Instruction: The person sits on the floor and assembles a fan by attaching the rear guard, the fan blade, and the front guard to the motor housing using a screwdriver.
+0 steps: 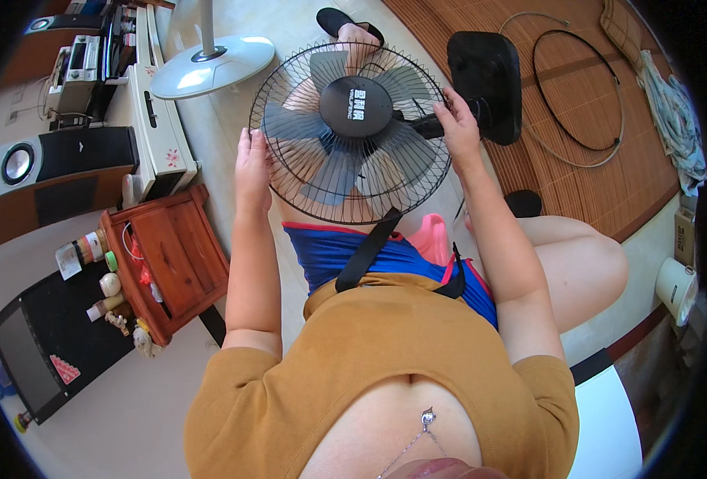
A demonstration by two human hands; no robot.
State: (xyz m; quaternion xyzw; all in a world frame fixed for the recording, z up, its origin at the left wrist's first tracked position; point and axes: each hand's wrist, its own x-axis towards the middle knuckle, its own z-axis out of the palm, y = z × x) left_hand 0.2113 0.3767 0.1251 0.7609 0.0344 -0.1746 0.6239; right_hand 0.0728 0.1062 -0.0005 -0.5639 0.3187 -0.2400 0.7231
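Note:
An electric fan (356,110) with a round black wire cage, grey see-through blades and a dark hub is in front of me, over my lap. Its black stand and base (489,88) stick out to the right, tipped on their side. At the cage's left rim is my left hand (253,174), its palm turned inward and its straight fingers pressed to the wires. Around the right rim, close to the stand, my right hand (459,132) is closed with thumb and fingers. Between them both hands hold the fan.
A white round pedestal base (213,65) stands beyond the fan to the left. Left of me are a reddish wooden stool (174,263), a white cabinet (155,120) and a speaker (58,168). On the right, a black cable (537,88) lies on a brown mat (585,184). Behind it sits a white bin (676,289).

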